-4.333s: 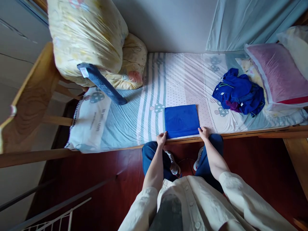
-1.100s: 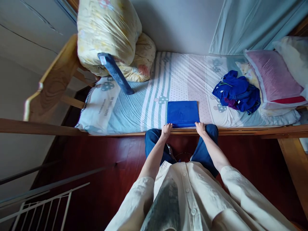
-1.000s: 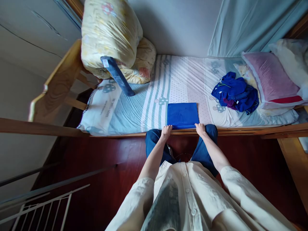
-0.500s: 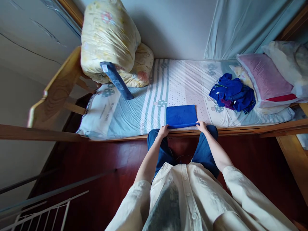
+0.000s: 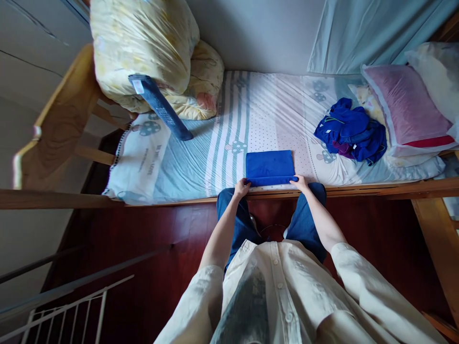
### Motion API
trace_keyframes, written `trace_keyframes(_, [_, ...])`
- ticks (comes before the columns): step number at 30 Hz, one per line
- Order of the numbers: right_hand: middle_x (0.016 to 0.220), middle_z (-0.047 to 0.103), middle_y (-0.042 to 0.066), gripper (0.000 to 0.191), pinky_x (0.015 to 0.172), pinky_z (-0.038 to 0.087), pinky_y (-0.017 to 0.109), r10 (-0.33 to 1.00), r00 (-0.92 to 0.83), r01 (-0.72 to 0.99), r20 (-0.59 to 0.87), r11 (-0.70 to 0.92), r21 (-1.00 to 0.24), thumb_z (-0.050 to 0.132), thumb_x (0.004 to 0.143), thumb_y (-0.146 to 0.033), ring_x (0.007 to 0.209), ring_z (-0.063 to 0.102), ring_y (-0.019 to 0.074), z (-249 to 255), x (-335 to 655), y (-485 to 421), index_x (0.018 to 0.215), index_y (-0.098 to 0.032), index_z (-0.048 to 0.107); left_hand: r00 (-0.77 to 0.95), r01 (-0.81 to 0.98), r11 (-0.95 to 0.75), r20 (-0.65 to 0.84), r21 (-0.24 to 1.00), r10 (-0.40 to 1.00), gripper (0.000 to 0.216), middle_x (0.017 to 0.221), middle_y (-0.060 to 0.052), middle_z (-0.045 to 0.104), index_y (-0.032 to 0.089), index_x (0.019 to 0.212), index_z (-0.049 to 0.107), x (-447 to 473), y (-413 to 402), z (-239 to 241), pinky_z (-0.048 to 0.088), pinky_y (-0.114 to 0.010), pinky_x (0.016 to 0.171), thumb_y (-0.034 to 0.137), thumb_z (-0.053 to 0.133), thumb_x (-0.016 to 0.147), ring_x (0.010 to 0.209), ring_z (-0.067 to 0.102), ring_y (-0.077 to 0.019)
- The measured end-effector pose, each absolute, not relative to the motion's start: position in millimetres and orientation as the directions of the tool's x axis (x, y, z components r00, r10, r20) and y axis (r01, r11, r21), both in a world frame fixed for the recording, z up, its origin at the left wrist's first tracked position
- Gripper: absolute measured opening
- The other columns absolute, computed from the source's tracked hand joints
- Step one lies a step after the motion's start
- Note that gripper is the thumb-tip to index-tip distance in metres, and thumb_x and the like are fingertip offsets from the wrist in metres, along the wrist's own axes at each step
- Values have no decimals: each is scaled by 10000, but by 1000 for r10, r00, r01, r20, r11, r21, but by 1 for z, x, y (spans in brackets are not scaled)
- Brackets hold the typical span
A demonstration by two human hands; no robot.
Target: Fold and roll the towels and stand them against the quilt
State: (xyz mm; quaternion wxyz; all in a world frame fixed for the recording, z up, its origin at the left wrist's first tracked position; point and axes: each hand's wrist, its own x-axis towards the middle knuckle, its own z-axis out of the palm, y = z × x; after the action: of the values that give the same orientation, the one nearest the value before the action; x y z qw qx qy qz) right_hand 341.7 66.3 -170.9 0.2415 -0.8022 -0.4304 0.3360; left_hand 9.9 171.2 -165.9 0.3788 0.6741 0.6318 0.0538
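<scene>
Obs.: blue cloth (image 5: 269, 166) lies flat on the bed (image 5: 186, 157), folded to a neat rectangle. It spans the gap between the two grips and reaches away from them toward the wall. Its near edge sits just inside the wooden bed rail (image 5: 358, 191).

Left hand (image 5: 242, 188): grip pinching the near left corner of the cloth, fingers closed over the edge. Right hand (image 5: 302, 182): grip pinching the near right corner in the same way. Thumb placement is too small to make out. Between the grips the near edge looks slightly raised and doubled over.

Judgement: the step in hand is a fold of the near edge away from the body.

Notes for doing it well:
- Lift both corners together and level, so the edge between the grips does not sag or skew.
- Pull lightly outward, each grip away from the other, so the layers stay taut and do not slip.
- Line the carried edge up with the far edge beyond the grips before letting it down, then flatten from the middle out toward each grip.
- Pinch all the layers; a shallow pinch may lift only the top one.

Surroundings: a pile of blue clothes (image 5: 351, 134) lies well right of the right grip, against a pink pillow (image 5: 409, 107). A yellow quilt bundle (image 5: 143, 43) with a dark strap (image 5: 159, 107) sits far left of the left grip. Both are well apart from the cloth.
</scene>
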Motion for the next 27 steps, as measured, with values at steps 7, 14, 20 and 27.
trace_keyframes(7, [996, 786, 66, 257, 848, 551, 278, 843, 416, 510, -341, -527, -680, 714, 806, -269, 914, 701, 203, -162, 338, 67, 1027, -147, 758, 149, 808, 157, -455, 567, 878, 338, 1069, -96, 783, 147, 1199, 694, 11, 168, -162, 539, -317, 949, 230, 606, 883, 1046, 719, -229])
trace_keyframes(14, [882, 769, 58, 248, 721, 520, 231, 844, 422, 490, -331, -520, -700, 647, 839, -318, 824, 679, 192, -150, 335, 61, 980, -133, 735, 103, 823, 180, -454, 538, 885, 349, 1171, -139, 763, 137, 1258, 659, 14, 162, -148, 521, -315, 966, 228, 554, 938, 1137, 705, -244])
trace_keyframes(20, [734, 716, 27, 183, 699, 490, 235, 832, 436, 514, -342, -543, -664, 637, 849, -324, 727, 635, 177, -144, 336, 54, 770, -161, 667, 67, 840, 201, -463, 505, 884, 347, 1147, -152, 769, 138, 1275, 652, 13, 162, -145, 508, -335, 991, 222, 538, 959, 1153, 707, -261])
trace_keyframes(27, [583, 616, -10, 274, 667, 457, 230, 794, 483, 559, -370, -605, -567, 652, 821, -336, 672, 585, 167, -154, 333, 55, 605, -206, 546, 47, 856, 218, -490, 469, 870, 326, 1151, -150, 775, 154, 1243, 679, 9, 162, -157, 489, -345, 1038, 212, 567, 943, 1196, 693, -272])
